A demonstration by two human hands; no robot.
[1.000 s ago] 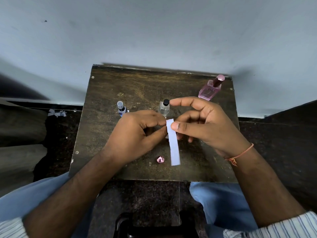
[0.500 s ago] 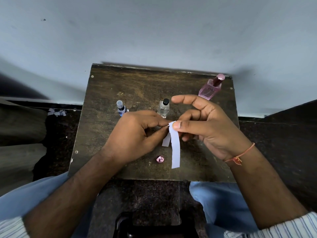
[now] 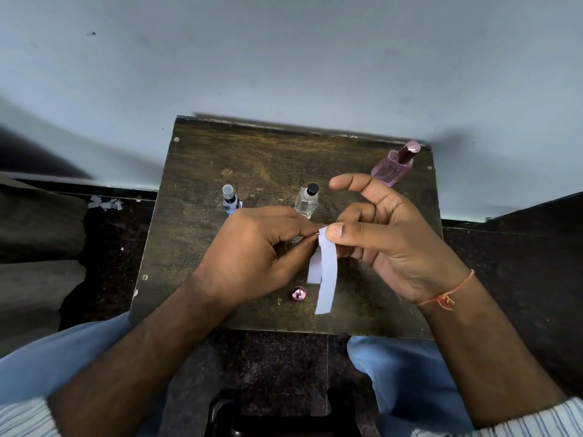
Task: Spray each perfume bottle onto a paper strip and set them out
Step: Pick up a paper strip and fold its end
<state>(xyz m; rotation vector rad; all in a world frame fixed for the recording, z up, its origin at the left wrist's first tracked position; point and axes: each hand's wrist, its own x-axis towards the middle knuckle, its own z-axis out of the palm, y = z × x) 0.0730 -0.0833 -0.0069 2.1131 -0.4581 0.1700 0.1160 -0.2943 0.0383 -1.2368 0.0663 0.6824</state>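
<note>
Hands: left hand (image 3: 252, 247) and right hand (image 3: 388, 234) each grip pinching folded paper strip (image 3: 326, 279) above table (image 3: 195, 184).

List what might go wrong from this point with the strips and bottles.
1. Both hands, left hand and right hand, pinch the paper strips at one top corner; pulling them apart might tear one.
2. The clear bottle stands just behind the knuckles and could be knocked over.
3. The small pink cap lies near the table front edge and might roll off.
</note>
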